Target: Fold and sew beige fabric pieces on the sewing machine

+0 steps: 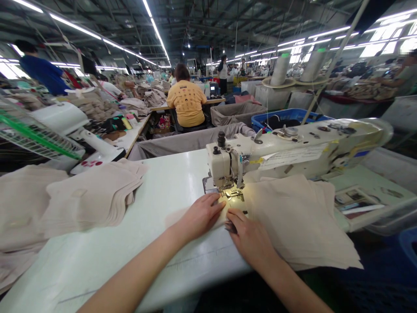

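A sewing machine (224, 165) stands on the pale green table, its lamp lighting the needle area. My left hand (203, 213) lies with extended fingers on a small beige fabric piece (174, 216) just in front of the presser foot (233, 191). Close beside it, my right hand (250, 232) has its fingers curled near the needle plate. A small dark, shiny thing (230, 227) shows under those fingers; its kind is unclear. To the right of the needle, touching distance from my right hand, lies a stack of beige fabric pieces (293, 221).
More beige panels (94, 191) are stacked at the table's left, by a white fan (61, 117). Behind the table stand a cloth-lined bin (189, 138) and a blue basket (293, 114). A person in a yellow shirt (187, 102) sits beyond. Thread cones (280, 69) rise behind the machine.
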`<state>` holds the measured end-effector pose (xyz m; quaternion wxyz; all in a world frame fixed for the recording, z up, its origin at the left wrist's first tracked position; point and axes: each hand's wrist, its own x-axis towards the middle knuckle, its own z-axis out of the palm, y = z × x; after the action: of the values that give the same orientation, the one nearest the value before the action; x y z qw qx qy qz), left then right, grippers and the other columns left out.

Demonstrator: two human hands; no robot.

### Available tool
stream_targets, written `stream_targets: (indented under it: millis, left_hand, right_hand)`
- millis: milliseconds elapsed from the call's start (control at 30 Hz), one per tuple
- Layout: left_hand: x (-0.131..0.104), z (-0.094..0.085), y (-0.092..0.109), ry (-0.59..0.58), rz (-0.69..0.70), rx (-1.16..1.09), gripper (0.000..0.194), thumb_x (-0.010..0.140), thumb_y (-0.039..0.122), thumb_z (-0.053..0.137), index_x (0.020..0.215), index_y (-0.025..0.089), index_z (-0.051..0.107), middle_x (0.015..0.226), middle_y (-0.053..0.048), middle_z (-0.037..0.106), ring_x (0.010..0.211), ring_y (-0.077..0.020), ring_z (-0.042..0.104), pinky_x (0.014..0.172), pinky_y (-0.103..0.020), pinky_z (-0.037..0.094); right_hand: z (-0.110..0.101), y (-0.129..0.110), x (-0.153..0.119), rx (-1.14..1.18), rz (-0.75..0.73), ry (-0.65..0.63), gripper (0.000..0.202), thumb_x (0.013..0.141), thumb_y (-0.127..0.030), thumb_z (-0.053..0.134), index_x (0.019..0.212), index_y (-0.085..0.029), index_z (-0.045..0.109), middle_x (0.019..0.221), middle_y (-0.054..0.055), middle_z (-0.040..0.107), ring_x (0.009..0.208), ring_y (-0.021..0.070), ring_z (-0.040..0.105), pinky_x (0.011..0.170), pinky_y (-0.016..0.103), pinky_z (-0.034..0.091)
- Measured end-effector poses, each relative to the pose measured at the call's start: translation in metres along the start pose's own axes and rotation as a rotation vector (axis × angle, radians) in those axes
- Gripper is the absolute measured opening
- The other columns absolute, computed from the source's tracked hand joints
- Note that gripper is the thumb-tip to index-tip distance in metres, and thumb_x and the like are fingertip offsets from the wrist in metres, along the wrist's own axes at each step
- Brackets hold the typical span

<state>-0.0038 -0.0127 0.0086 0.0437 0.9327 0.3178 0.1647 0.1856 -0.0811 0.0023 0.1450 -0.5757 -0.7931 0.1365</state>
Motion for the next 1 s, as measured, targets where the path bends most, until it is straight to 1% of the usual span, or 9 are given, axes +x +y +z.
stream_targets:
  millis: [67,167,233,300,500,667,767,900,1000]
  left_hand:
    - [-0.003,-0.003,0.013,-0.035,-0.01,-0.015,0.024,0.101,0.023,0.048,0.115,0.016,0.066,0.121,-0.015,0.064,0.116,-0.0277,0.061,0.1,-0.046,0.054]
    - [-0.01,-0.004,0.034,-0.103,-0.002,-0.065,0.022,0.101,0.022,0.047,0.109,0.015,0.066,0.108,-0.011,0.067,0.105,-0.0246,0.064,0.095,-0.041,0.057]
    - [-0.015,-0.003,0.043,-0.101,0.009,-0.058,0.023,0.101,0.02,0.046,0.114,0.014,0.064,0.11,-0.012,0.067,0.107,-0.0251,0.063,0.097,-0.041,0.056]
    - [-0.018,0.0,0.045,-0.073,0.022,-0.03,0.026,0.1,0.02,0.046,0.119,0.012,0.062,0.115,-0.014,0.066,0.111,-0.0262,0.063,0.1,-0.042,0.056]
    - [-0.012,0.003,0.027,-0.034,0.013,-0.018,0.026,0.1,0.019,0.045,0.118,0.015,0.063,0.113,-0.013,0.067,0.108,-0.0259,0.064,0.096,-0.043,0.058]
    - [0.002,-0.001,0.006,-0.012,0.014,-0.04,0.026,0.101,0.021,0.042,0.105,0.016,0.067,0.105,-0.013,0.068,0.103,-0.0253,0.065,0.091,-0.041,0.059]
    - [0.01,-0.003,-0.006,0.0,0.024,-0.037,0.028,0.101,0.02,0.041,0.104,0.016,0.068,0.107,-0.013,0.068,0.103,-0.0251,0.065,0.09,-0.041,0.059]
    - [0.016,-0.004,-0.018,-0.002,0.025,-0.026,0.03,0.101,0.021,0.041,0.106,0.014,0.07,0.11,-0.014,0.069,0.106,-0.0256,0.065,0.094,-0.042,0.058]
    - [0.016,-0.002,-0.023,0.009,0.022,-0.024,0.031,0.102,0.021,0.04,0.111,0.015,0.069,0.113,-0.014,0.069,0.108,-0.025,0.065,0.096,-0.041,0.057]
  right_hand:
    - [-0.002,0.002,-0.003,0.009,-0.01,0.0,0.031,0.096,-0.017,0.051,0.123,-0.019,0.065,0.137,0.009,0.065,0.105,0.0222,0.071,0.086,0.031,0.057]
    - [-0.002,0.007,-0.01,-0.009,-0.029,-0.027,0.037,0.094,-0.015,0.051,0.129,-0.019,0.063,0.141,0.009,0.062,0.108,0.0234,0.07,0.088,0.032,0.057]
    - [-0.001,0.01,-0.014,-0.047,-0.045,-0.069,0.045,0.092,-0.012,0.051,0.136,-0.017,0.059,0.147,0.011,0.057,0.107,0.0245,0.071,0.089,0.034,0.058]
    - [0.0,0.011,-0.015,-0.083,-0.055,-0.108,0.05,0.092,-0.01,0.049,0.141,-0.015,0.055,0.151,0.012,0.053,0.106,0.0255,0.071,0.089,0.036,0.058]
    - [-0.006,0.01,-0.001,-0.061,-0.074,-0.104,0.046,0.094,-0.014,0.048,0.139,-0.018,0.057,0.146,0.011,0.057,0.106,0.0235,0.071,0.089,0.034,0.057]
    - [-0.01,0.009,0.022,-0.036,-0.043,-0.083,0.041,0.097,-0.017,0.047,0.136,-0.022,0.059,0.144,0.008,0.059,0.104,0.0211,0.071,0.087,0.032,0.057]
    - [-0.011,0.009,0.031,-0.015,-0.033,-0.061,0.04,0.097,-0.017,0.048,0.135,-0.022,0.06,0.144,0.007,0.059,0.108,0.0212,0.069,0.089,0.032,0.056]
    - [-0.012,0.008,0.03,0.02,-0.038,-0.022,0.036,0.098,-0.02,0.049,0.131,-0.022,0.063,0.141,0.005,0.061,0.112,0.0219,0.068,0.092,0.032,0.055]
    - [-0.007,0.004,0.021,0.001,-0.023,-0.033,0.035,0.097,-0.021,0.051,0.131,-0.02,0.062,0.144,0.007,0.059,0.105,0.0227,0.071,0.088,0.034,0.057]
